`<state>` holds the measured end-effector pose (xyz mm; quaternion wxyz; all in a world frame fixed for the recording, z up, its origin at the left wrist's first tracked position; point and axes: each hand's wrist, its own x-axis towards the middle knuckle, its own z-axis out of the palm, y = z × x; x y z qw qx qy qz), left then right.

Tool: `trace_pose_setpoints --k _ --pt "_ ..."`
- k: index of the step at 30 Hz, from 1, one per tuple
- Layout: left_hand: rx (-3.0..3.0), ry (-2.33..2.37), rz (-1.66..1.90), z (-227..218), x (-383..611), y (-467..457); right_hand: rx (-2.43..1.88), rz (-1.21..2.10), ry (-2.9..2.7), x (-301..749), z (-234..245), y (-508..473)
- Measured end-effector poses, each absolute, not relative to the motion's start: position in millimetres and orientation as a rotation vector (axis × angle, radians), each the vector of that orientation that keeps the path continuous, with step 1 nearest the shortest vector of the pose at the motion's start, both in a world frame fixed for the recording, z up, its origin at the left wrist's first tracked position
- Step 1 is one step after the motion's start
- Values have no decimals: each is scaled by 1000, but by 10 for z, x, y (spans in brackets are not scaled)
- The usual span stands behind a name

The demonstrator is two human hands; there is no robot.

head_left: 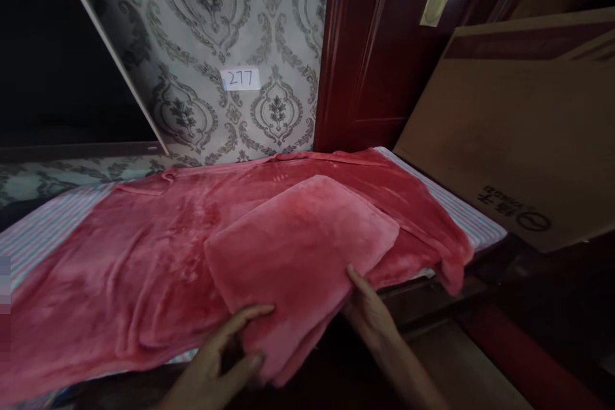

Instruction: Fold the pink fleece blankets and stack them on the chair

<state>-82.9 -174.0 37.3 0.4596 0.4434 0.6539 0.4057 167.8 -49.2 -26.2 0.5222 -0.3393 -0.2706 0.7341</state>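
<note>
A folded piece of pink plush fabric [302, 256] is tilted up at the front edge of the table, several layers thick. My left hand [223, 359] grips its near left edge, with the fingers bent over the top and the thumb at the lower corner. On the right side, my right hand [372, 311] pinches the fold, thumb on top and the other fingers hidden beneath. Under and behind it, a larger pink plush fabric [158, 262] lies spread out, wrinkled, its right end hanging over the table's edge. Whether the two pieces are joined I cannot tell.
A striped cloth [451, 214] covers the table under the fabric. A large cardboard box [519, 128] leans at the right. A dark screen [72, 51] stands at the left. Patterned wallpaper with a paper label [241, 79] reading 277 and a dark red door [384, 45] are behind.
</note>
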Motion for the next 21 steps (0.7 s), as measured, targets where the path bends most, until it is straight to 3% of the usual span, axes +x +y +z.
trace_pose_setpoints --k 6,14,21 --pt "1031 1262 951 620 -1214 -1648 -925 1705 -484 1568 -357 -475" --pt "1223 1471 1255 1051 -1696 -225 -903 1655 -516 1523 -363 -466" --pt "1374 1618 957 974 -1651 846 -786 1611 -515 1424 -188 -430"
